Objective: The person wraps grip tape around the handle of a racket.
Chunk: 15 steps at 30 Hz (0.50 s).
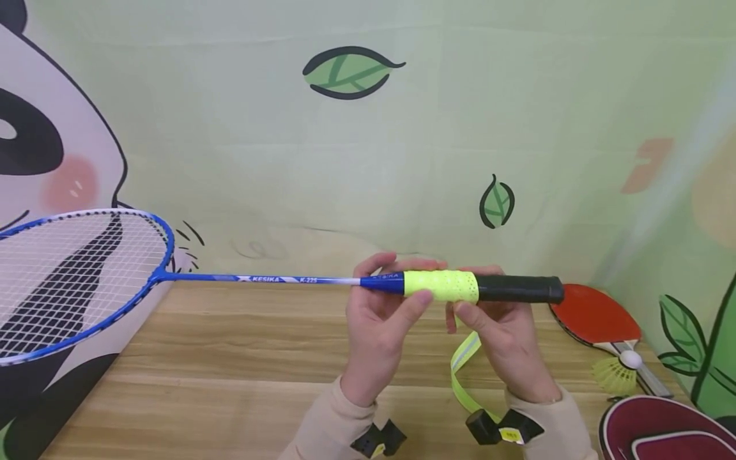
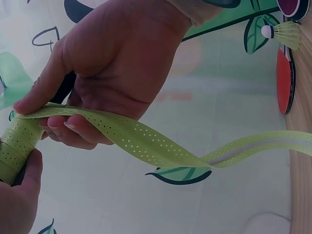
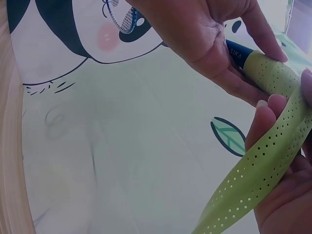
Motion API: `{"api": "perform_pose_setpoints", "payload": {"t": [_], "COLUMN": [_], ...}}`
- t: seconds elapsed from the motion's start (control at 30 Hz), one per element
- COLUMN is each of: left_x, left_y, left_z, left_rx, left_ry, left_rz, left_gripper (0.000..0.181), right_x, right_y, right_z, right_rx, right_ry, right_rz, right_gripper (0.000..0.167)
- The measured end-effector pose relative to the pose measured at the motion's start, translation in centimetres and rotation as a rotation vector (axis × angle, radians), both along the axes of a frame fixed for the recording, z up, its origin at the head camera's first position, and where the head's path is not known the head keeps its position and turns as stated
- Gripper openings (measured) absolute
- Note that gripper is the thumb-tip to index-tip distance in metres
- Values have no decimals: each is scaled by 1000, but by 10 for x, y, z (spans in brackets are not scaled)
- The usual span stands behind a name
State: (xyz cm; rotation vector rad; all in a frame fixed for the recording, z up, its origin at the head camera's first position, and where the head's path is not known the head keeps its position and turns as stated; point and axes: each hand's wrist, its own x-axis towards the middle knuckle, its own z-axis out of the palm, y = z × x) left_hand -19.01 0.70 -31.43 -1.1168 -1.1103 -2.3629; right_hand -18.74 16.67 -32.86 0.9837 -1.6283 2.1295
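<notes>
The badminton racket (image 1: 276, 278) was held up in the air, level, its strung head running past the left edge of the head view. The left hand (image 1: 374, 326) gripped it where the blue cone (image 1: 384, 283) met the yellow-green wrapping (image 1: 440, 285), thumb against the near side and fingers behind. The right hand (image 1: 506, 345) was at the wrapping's other end, beside the bare black handle (image 1: 520, 289), pinching the loose strip (image 2: 146, 141) of the same tape.

Only the left wrist view showed that pinch plainly: thumb above the strip, fingertips below, the tape twisting to bare a pale line (its perforations were clear in both wrist views). The head view alone gave the shaft's "KESIKA K-225" lettering. By the right edge of the tabletop (image 1: 241, 358) were a red paddle (image 1: 595, 313), a yellow shuttlecock (image 1: 616, 374) and, towards the near corner, a maroon bag (image 1: 667, 431).
</notes>
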Motion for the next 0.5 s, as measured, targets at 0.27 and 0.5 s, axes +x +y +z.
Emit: {"api": "perform_pose_setpoints", "payload": {"t": [0.27, 0.5], "left_x": [1, 1], "left_y": [-1, -2], "left_z": [0, -1], "left_rx": [-6, -17], "left_ry": [-54, -56], "left_rz": [23, 60], "left_gripper": [45, 44], "right_x": [0, 0], "right_y": [-1, -1], "right_z": [-2, -3], "right_rx": [-17, -20], "right_ry": [-5, -5], "right_rz": [-12, -24], "right_gripper": [45, 45]}}
